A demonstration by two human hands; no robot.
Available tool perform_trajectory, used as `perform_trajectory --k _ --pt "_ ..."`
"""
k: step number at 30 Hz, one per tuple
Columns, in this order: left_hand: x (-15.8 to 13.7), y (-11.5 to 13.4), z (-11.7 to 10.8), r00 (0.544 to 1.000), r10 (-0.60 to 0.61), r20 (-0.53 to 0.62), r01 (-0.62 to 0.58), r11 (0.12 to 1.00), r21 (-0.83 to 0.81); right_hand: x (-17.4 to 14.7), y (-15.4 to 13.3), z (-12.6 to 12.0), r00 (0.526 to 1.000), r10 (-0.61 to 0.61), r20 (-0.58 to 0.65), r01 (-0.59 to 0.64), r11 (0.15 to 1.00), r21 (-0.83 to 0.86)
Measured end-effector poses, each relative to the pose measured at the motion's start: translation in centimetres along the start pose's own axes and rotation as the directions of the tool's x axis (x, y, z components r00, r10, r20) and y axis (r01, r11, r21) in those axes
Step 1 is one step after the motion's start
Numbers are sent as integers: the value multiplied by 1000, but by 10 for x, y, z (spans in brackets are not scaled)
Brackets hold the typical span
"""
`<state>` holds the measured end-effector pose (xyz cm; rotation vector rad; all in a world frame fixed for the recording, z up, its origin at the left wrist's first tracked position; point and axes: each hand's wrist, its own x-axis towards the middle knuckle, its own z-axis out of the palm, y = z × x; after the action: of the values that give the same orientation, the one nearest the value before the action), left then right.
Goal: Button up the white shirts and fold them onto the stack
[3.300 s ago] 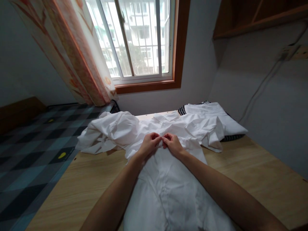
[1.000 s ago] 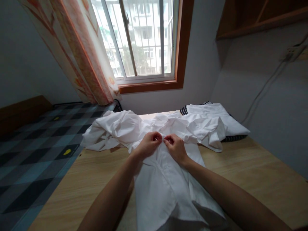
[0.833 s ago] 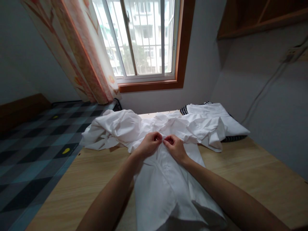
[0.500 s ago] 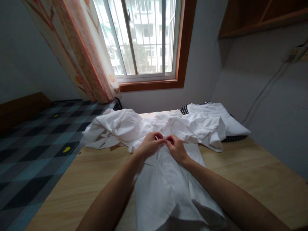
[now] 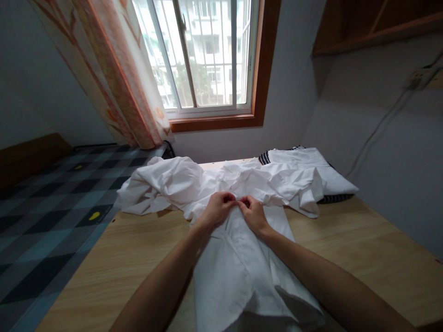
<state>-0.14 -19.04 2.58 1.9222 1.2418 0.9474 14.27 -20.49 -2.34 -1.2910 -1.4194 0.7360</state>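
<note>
A white shirt [image 5: 224, 272] lies on the wooden table [image 5: 141, 249], its lower part running down toward me and its crumpled upper part and sleeves spread across the far side. Near the middle of its front, my left hand [image 5: 218, 208] pinches the cloth between thumb and fingers. Beside it, my right hand [image 5: 254, 216] is closed in a similar pinch, and the two thumbs meet at the same spot. Whatever lies between the fingertips, such as a button, is too small to make out. At the near end the hem hangs in loose folds.
Folded white clothing [image 5: 325, 177] rests on black-and-white striped cloth [image 5: 265, 158] at the table's far right. A bed with a checked cover [image 5: 51, 221] adjoins the left side. Beyond the table are a window [image 5: 207, 60] and a curtain [image 5: 121, 92]; a shelf [image 5: 360, 41] hangs upper right.
Both hands stay pinched at the same place on the shirt, with only a very slight shift of the fingers. The view has moved a little.
</note>
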Motion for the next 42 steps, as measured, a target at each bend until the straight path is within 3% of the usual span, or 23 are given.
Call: perform_trajectory --k 5,12,19,25,28,32,34,36,39,42 --pt "1 -9 4 999 30 33 -27 997 -67 3 4 1 999 40 -22 -39 999 32" --pt "4 -19 9 999 -10 -40 0 970 -242 9 7 -2 994 3 105 -31 964 262" --pt "-3 -6 8 990 94 -104 -86 993 82 4 2 -2 993 -29 114 0 970 245" --pt "-1 -2 4 983 140 -122 -119 979 165 9 6 0 998 65 2 -63 966 252" --pt "3 -4 -9 949 126 -289 -71 979 194 19 9 -5 977 184 -105 -141 935 324" --pt "5 1 -30 850 150 -505 16 951 309 37 3 -17 961 250 -122 -163 862 481" --pt "2 12 -35 808 216 -548 20 919 393 44 -4 -24 958 254 -133 -144 827 544" --pt "-1 28 -33 850 262 -457 -35 893 448 50 -10 -28 957 244 -158 -112 811 575" --pt "-7 49 -23 979 177 -97 -118 891 438 53 -17 -33 958 223 -180 -71 794 603" --pt "-9 55 -14 992 53 115 -94 914 394 54 -23 -36 959 204 -196 -41 786 617"
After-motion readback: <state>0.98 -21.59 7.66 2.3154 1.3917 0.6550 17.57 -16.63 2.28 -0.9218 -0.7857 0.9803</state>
